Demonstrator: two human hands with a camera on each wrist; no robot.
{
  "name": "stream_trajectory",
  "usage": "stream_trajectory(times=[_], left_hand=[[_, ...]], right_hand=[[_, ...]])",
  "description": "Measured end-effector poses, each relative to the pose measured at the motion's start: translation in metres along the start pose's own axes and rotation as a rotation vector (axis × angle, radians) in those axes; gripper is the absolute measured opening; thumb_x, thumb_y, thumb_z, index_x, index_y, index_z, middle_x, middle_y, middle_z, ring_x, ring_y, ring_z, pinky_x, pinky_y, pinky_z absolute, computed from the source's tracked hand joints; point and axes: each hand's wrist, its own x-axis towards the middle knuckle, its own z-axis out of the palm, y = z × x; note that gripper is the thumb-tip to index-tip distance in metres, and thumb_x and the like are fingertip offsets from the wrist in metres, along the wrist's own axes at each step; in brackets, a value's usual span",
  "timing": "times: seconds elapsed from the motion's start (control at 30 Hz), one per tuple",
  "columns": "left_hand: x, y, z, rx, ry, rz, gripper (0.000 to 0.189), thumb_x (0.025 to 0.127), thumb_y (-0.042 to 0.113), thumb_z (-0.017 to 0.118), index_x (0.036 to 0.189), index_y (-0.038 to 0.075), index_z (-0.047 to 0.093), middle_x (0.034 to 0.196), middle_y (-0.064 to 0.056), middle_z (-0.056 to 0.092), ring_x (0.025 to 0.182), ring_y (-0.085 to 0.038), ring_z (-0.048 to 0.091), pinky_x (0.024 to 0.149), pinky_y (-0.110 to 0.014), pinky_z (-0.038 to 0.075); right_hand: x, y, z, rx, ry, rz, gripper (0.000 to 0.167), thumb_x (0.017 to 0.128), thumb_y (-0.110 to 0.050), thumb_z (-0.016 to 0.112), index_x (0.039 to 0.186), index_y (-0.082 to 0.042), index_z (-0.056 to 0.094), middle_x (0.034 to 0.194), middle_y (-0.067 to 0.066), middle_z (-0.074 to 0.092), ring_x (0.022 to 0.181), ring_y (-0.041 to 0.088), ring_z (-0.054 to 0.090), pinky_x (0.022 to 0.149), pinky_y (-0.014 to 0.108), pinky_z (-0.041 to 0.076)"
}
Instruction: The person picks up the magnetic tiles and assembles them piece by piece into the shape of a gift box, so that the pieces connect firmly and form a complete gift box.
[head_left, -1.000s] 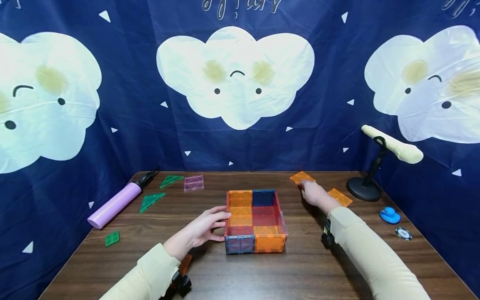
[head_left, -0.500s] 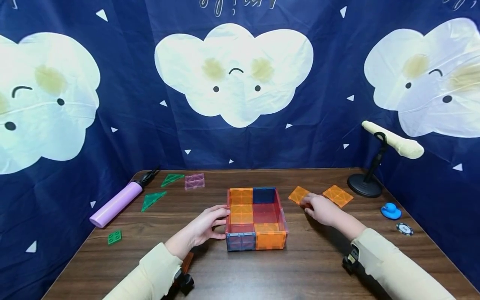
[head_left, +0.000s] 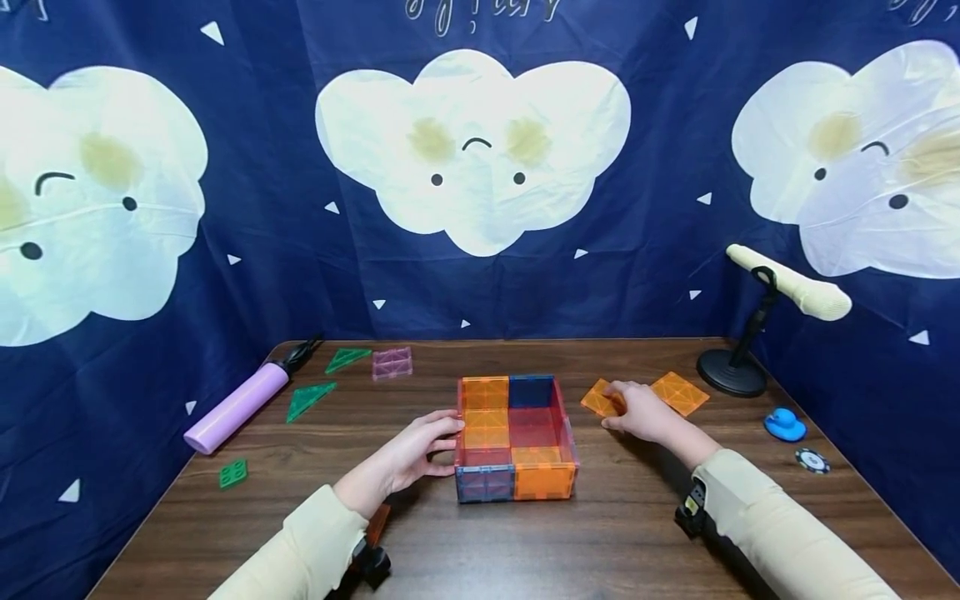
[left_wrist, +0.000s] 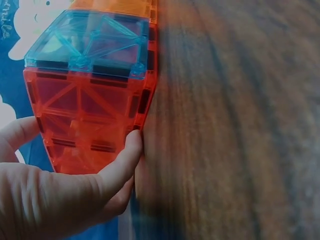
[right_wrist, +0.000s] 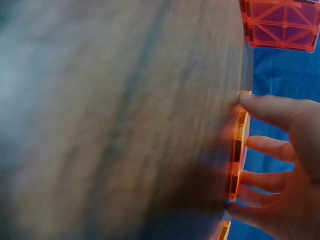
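Observation:
An open-topped box (head_left: 510, 502) of see-through magnetic tiles stands in the middle of the table, with red, orange and blue walls. My left hand (head_left: 416, 446) holds its left side, one fingertip at the top rim and another low against the red wall (left_wrist: 82, 102). Right of the box lies a flat orange magnetic tile (head_left: 597, 398). Over this tile is my right hand (head_left: 636, 410), fingers and thumb spread across it and holding it at the edges. In the right wrist view the tile's edge (right_wrist: 240, 145) shows between thumb and fingers.
Another orange tile (head_left: 679, 393) lies right of my right hand. Further right are a microphone stand (head_left: 731, 373), a blue rubber duck (head_left: 784, 425) and a poker chip (head_left: 813, 461). Green triangle tiles (head_left: 309, 402), a purple tile (head_left: 392, 362), a purple pump (head_left: 236, 408) and a green brick (head_left: 233, 473) lie left.
My right hand has come nearer from the back of the table, and the orange tile has slid nearer with it. The left hand stays at the box.

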Motion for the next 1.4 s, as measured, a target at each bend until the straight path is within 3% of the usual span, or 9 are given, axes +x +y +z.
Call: stream_trajectory(times=[0.2, 0.43, 0.57, 0.8, 0.9, 1.0, 1.2, 1.4], left_hand=[[0.003, 0.003, 0.000, -0.015, -0.018, -0.006, 0.066, 0.098, 0.024, 0.058, 0.153, -0.002, 0.033, 0.132, -0.024, 0.053, 0.107, -0.028, 0.055, 0.088, -0.045, 0.054], [0.000, 0.003, -0.001, -0.015, -0.036, -0.012, 0.068, 0.098, 0.024, 0.058, 0.155, -0.002, 0.030, 0.140, -0.025, 0.049, 0.116, -0.034, 0.051, 0.086, -0.045, 0.055], [0.000, 0.003, -0.001, -0.024, -0.032, -0.016, 0.069, 0.098, 0.023, 0.058, 0.156, -0.001, 0.030, 0.139, -0.025, 0.050, 0.115, -0.034, 0.052, 0.086, -0.044, 0.055], [0.001, 0.001, -0.001, -0.038, -0.020, -0.012, 0.068, 0.098, 0.024, 0.058, 0.156, 0.000, 0.031, 0.135, -0.024, 0.052, 0.114, -0.032, 0.052, 0.085, -0.042, 0.054], [0.002, 0.001, -0.001, -0.039, -0.019, -0.012, 0.069, 0.098, 0.024, 0.058, 0.156, 0.000, 0.031, 0.137, -0.024, 0.052, 0.116, -0.033, 0.052, 0.085, -0.042, 0.054], [0.001, 0.001, -0.001, -0.037, -0.028, -0.009, 0.069, 0.098, 0.024, 0.059, 0.156, 0.000, 0.031, 0.139, -0.024, 0.050, 0.118, -0.035, 0.051, 0.088, -0.044, 0.054], [0.001, 0.001, 0.000, -0.045, -0.024, -0.010, 0.066, 0.097, 0.024, 0.058, 0.154, 0.001, 0.034, 0.138, -0.025, 0.051, 0.118, -0.034, 0.051, 0.089, -0.045, 0.054], [0.000, 0.001, -0.002, -0.055, -0.024, -0.013, 0.066, 0.098, 0.024, 0.058, 0.154, 0.001, 0.032, 0.137, -0.025, 0.051, 0.116, -0.033, 0.052, 0.089, -0.044, 0.054]], right_hand=[[0.009, 0.002, -0.003, 0.061, 0.007, 0.027, 0.042, 0.079, -0.019, 0.085, 0.114, -0.002, 0.066, 0.107, 0.019, 0.067, 0.097, 0.037, 0.058, 0.087, 0.055, 0.047], [0.019, -0.006, -0.010, 0.378, 0.095, 0.051, 0.049, 0.082, -0.017, 0.078, 0.124, 0.003, 0.065, 0.122, 0.027, 0.065, 0.112, 0.040, 0.061, 0.098, 0.054, 0.047], [0.027, -0.027, -0.022, 0.461, 0.117, -0.002, 0.048, 0.085, -0.016, 0.077, 0.129, 0.000, 0.064, 0.130, 0.024, 0.063, 0.120, 0.040, 0.058, 0.101, 0.054, 0.045], [0.044, -0.077, -0.037, 0.453, 0.069, -0.226, 0.048, 0.083, -0.012, 0.079, 0.128, -0.006, 0.065, 0.126, 0.016, 0.066, 0.107, 0.031, 0.062, 0.093, 0.047, 0.050], [0.050, -0.101, -0.035, 0.427, 0.032, -0.315, 0.049, 0.082, -0.013, 0.081, 0.127, -0.007, 0.065, 0.124, 0.015, 0.065, 0.101, 0.029, 0.061, 0.089, 0.046, 0.052], [0.056, -0.122, -0.029, 0.371, -0.018, -0.378, 0.051, 0.081, -0.017, 0.082, 0.128, -0.009, 0.065, 0.127, 0.012, 0.063, 0.106, 0.027, 0.059, 0.092, 0.047, 0.050], [0.066, -0.149, -0.015, 0.235, -0.117, -0.434, 0.053, 0.081, -0.026, 0.080, 0.130, -0.015, 0.065, 0.134, 0.007, 0.062, 0.119, 0.026, 0.053, 0.100, 0.046, 0.044], [0.070, -0.156, -0.005, 0.189, -0.174, -0.429, 0.053, 0.080, -0.023, 0.081, 0.130, -0.016, 0.065, 0.134, 0.006, 0.061, 0.120, 0.026, 0.052, 0.101, 0.046, 0.044]])
